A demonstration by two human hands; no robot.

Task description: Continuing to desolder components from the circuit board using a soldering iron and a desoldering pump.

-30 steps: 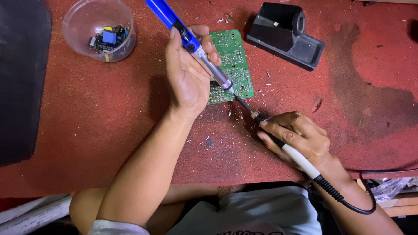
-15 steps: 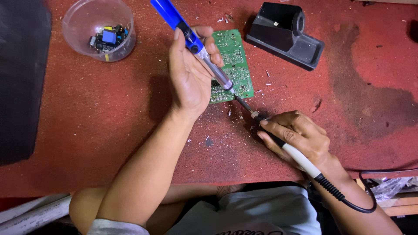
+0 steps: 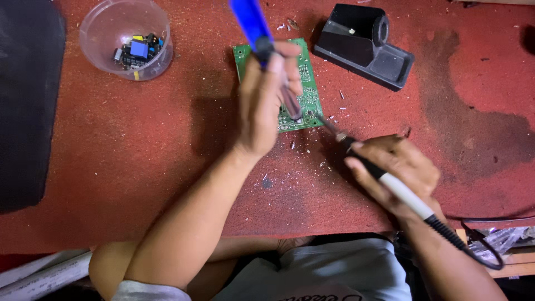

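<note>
Fingers (image 3: 365, 167) of the right hand (image 3: 398, 173) grasp a soldering iron (image 3: 390, 184); left hand (image 3: 264, 103) fingers clench a blue pump (image 3: 262, 39), both tips meeting at the board's (image 3: 304, 72) near corner, mid-worktop (image 3: 167, 167). Best hold both tips steady there. Farther back on the red worktop: a black stand (image 3: 362, 44), a parts bowl (image 3: 125, 39).

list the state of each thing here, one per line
left hand: gripping the blue tool, tip down at the board
blue tool: held, tilted
right hand: gripping the soldering iron
soldering iron: held, tip at the board's lower right edge
circuit board: flat on the red mat, partly covered by the left hand
bowl: upright, parts inside
iron stand: empty
</note>
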